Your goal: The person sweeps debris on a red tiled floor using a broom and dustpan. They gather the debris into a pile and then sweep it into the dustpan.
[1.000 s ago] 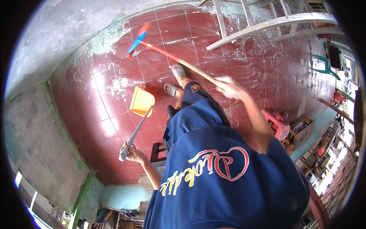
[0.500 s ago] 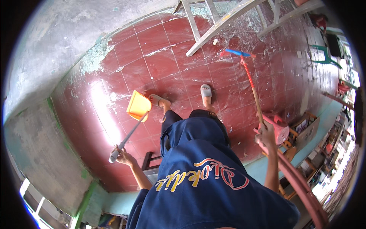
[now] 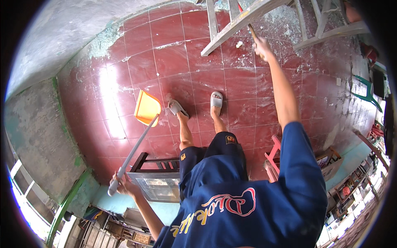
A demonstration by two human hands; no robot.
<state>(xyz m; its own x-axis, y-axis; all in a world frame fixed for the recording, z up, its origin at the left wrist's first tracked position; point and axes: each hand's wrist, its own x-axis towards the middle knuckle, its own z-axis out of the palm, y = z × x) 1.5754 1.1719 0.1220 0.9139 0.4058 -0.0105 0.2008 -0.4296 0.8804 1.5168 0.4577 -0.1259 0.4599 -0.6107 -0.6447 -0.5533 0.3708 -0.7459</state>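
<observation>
At upper right, right hand (image 3: 262,49) has moved up from mid-right; its stick (image 3: 252,32) now passes beneath the grey ladder (image 3: 233,32), head hidden: reach extended there. Blurred fingers closed round stick. Lower left, left hand (image 3: 126,186) wraps the grey handle (image 3: 135,153) of yellow dustpan (image 3: 147,106), left of centre.

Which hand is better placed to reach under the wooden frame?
Probably the right hand: it's near the frame, gripping a stick that passes behind it. The left hand, farther off, holds the dustpan handle.
</observation>
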